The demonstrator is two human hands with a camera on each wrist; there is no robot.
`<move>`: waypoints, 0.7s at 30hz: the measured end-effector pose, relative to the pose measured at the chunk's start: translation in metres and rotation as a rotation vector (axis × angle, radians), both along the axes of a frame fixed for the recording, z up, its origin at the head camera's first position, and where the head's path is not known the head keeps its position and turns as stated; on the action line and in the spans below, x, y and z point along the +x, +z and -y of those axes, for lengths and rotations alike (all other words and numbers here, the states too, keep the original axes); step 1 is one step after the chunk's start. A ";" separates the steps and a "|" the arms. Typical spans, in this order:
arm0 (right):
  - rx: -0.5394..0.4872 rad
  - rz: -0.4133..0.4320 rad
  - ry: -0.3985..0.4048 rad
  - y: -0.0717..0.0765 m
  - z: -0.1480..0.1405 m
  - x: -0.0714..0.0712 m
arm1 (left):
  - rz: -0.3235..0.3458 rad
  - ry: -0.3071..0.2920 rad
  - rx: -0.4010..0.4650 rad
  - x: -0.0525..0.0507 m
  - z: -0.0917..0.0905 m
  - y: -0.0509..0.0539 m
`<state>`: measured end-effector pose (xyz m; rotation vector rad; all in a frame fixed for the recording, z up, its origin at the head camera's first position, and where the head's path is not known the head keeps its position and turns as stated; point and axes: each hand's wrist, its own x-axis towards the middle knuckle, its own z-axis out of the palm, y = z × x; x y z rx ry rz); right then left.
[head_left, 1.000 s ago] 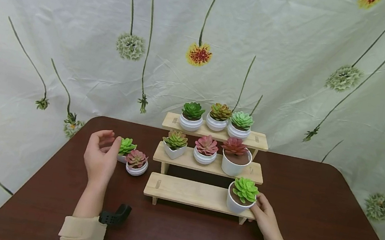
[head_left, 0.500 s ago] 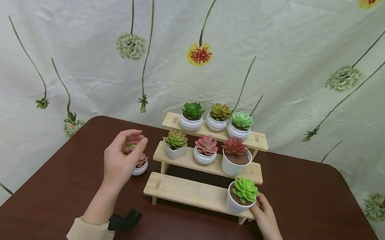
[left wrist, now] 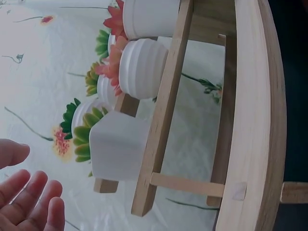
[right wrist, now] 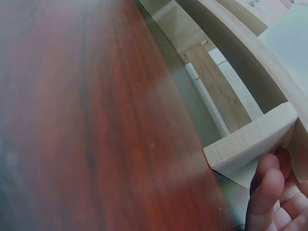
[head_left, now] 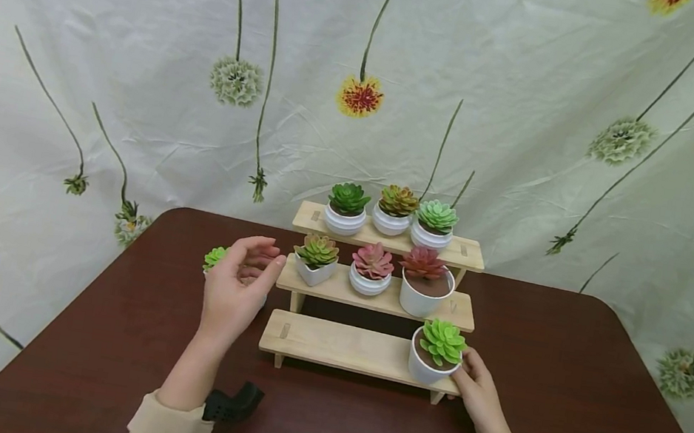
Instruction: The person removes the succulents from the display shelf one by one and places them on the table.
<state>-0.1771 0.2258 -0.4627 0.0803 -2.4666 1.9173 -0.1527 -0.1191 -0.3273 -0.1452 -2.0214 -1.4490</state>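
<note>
My left hand (head_left: 237, 297) hovers left of a three-tier wooden plant stand (head_left: 334, 344), its fingers loosely bent and holding nothing. In the left wrist view its fingertips (left wrist: 36, 192) are apart from the square white pot (left wrist: 118, 147). Behind this hand a bright green succulent (head_left: 214, 256) partly shows; the pink one beside it is hidden. My right hand (head_left: 484, 398) grips the right end of the bottom shelf, beside a white pot with a bright green succulent (head_left: 443, 342). In the right wrist view its curled fingers (right wrist: 269, 192) lie at the shelf's end, by the leg (right wrist: 252, 139).
Three potted succulents stand on the top shelf (head_left: 306, 216), and three on the middle shelf (head_left: 335, 293), among them a red one (head_left: 424, 263) in a wide pot. The stand rests on a dark red-brown table (head_left: 343, 425). A flower-print cloth (head_left: 517, 70) hangs behind.
My left hand has moved right, from beside the two loose succulents to in front of them, towards the stand. My right hand and the stand have stayed in place.
</note>
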 end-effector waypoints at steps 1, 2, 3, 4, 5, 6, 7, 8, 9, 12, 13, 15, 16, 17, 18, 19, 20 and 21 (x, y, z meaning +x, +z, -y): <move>-0.001 0.001 0.000 0.000 0.000 0.000 | 0.000 -0.007 -0.004 0.001 -0.001 0.001; -0.004 0.002 0.000 0.000 0.000 0.000 | 0.001 -0.015 -0.008 0.001 -0.003 0.001; -0.006 0.004 0.001 0.000 0.000 0.000 | 0.002 -0.022 -0.012 0.002 -0.004 0.002; -0.007 0.006 0.002 0.000 0.000 0.000 | -0.001 -0.035 -0.011 0.002 -0.005 0.002; -0.011 0.010 0.003 0.000 0.000 0.000 | -0.002 -0.047 -0.009 0.003 -0.007 0.003; -0.013 0.010 0.004 0.001 0.000 0.000 | -0.004 -0.058 -0.008 0.004 -0.008 0.003; -0.016 0.011 0.005 0.001 0.000 0.001 | -0.006 -0.067 -0.009 0.004 -0.010 0.003; -0.019 0.012 0.007 0.001 0.001 0.001 | -0.010 -0.075 -0.012 0.005 -0.011 0.004; -0.021 0.014 0.008 0.001 0.000 0.001 | -0.015 -0.081 -0.020 0.006 -0.013 0.004; -0.015 0.012 0.010 0.001 0.000 0.001 | -0.039 -0.097 -0.054 0.008 -0.019 0.005; -0.010 0.010 0.011 0.001 0.000 0.000 | -0.047 -0.106 -0.062 0.008 -0.021 0.004; 0.000 0.006 0.010 0.000 0.000 0.000 | -0.068 -0.131 -0.076 0.008 -0.025 0.003; 0.003 0.004 0.009 0.000 -0.001 0.000 | -0.078 -0.142 -0.083 0.007 -0.027 0.001; 0.006 0.003 0.009 0.000 -0.001 0.000 | -0.083 -0.156 -0.083 0.005 -0.028 -0.002; 0.007 0.002 0.010 0.000 -0.001 0.001 | -0.085 -0.167 -0.084 0.003 -0.029 -0.007; 0.008 0.002 0.010 0.000 -0.001 0.001 | -0.085 -0.176 -0.089 0.001 -0.029 -0.011; 0.007 0.001 0.010 0.000 -0.001 0.001 | -0.082 -0.182 -0.093 -0.002 -0.030 -0.015; 0.006 0.000 0.010 0.000 -0.001 0.001 | -0.075 -0.187 -0.099 -0.005 -0.030 -0.020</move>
